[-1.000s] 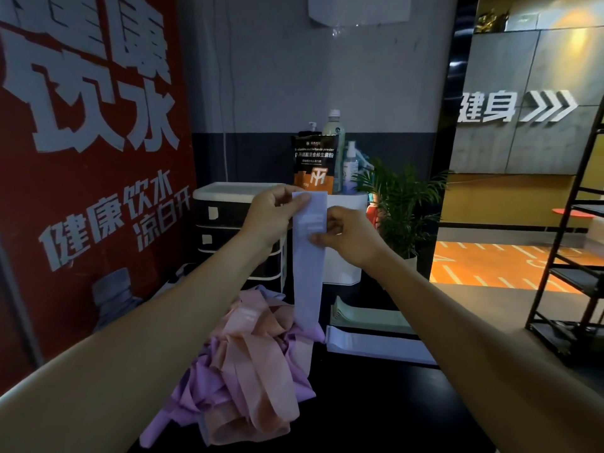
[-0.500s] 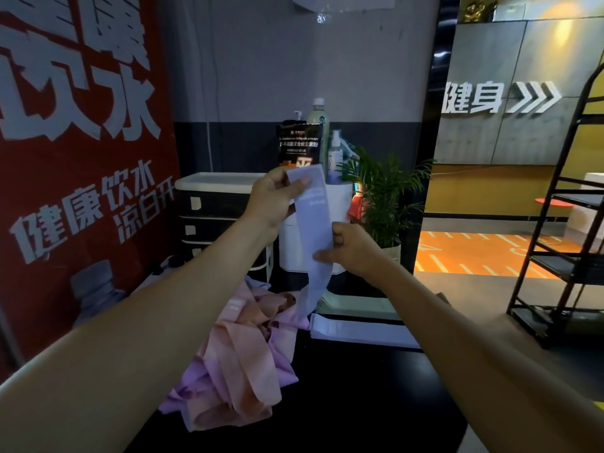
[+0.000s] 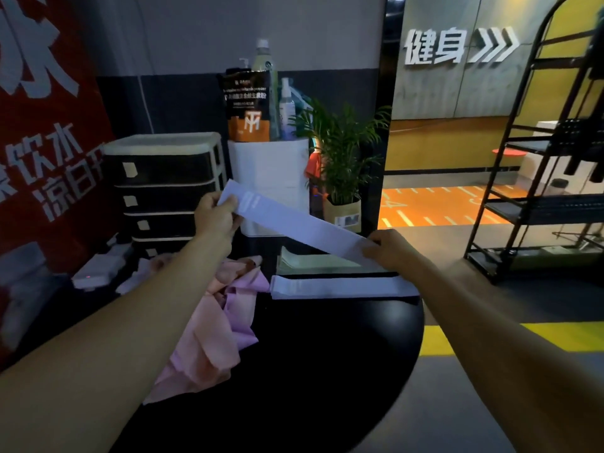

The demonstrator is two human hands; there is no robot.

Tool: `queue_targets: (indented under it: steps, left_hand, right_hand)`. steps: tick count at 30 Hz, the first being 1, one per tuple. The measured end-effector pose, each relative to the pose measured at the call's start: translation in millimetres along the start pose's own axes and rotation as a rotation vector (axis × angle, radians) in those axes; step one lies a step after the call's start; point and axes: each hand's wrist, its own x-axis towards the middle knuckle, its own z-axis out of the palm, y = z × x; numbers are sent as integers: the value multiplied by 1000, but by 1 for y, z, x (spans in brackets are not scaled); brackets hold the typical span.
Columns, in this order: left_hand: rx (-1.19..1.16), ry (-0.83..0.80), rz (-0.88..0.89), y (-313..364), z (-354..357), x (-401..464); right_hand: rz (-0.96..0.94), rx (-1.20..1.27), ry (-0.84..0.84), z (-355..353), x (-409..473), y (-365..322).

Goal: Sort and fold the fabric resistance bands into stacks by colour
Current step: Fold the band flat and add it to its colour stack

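- While the left hand [image 3: 214, 217] pinches one end of a pale lilac band [image 3: 295, 225] between thumb and fingers, the right hand [image 3: 390, 248] grips the other end, fingers curled over it.
- The band is stretched flat in the air between the two hands, above the far edge of the black table [image 3: 327, 371].
- Its long axis slopes down from upper left to lower right, so the right end sits lower and nearer the stacks.
- Just below the right hand lies a flat lilac stack [image 3: 340, 287], long axis running left to right across the table; a pale green stack [image 3: 313, 261] lies just behind it.
- The held band looks the same colour as the lilac stack, so I judge that stack is where it belongs.
- The band's axis is tilted against the stack's; the left end would need to drop and swing toward the viewer to line up.
- The right hand is the nearer one to the stack, almost over its right end; the left hand is well apart from it.
- An unsorted heap [image 3: 212, 322] of peach and pink-purple bands lies on the table's left part, under the left forearm.
- Whether the held band is a single layer or already doubled, I cannot tell.
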Motion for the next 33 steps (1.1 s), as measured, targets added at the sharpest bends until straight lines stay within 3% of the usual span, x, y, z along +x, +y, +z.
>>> queue_targets:
  steps: [5,11,15,27,30,33]
  left_hand:
    - [286,6,-29,-42,2,-7]
    - [847,-124,159,-94,3,-12]
    - [1028,-167,158,-114,5,-19]
    - [1144,-259,167,-135,-5,-21]
    - [1113,-244,218,-136,-11,-23]
    - [1113,-278,307,-139,-19,-32]
  right_hand:
    - [172,277,120,-3,1,42]
    - [258,226,317,-1,4,81]
    - [270,122,377,4,5,95]
    - [260,-77,406,23,0,110]
    - [188,-155,435,27,-2,101]
    - [19,-90,338,42,-5,78]
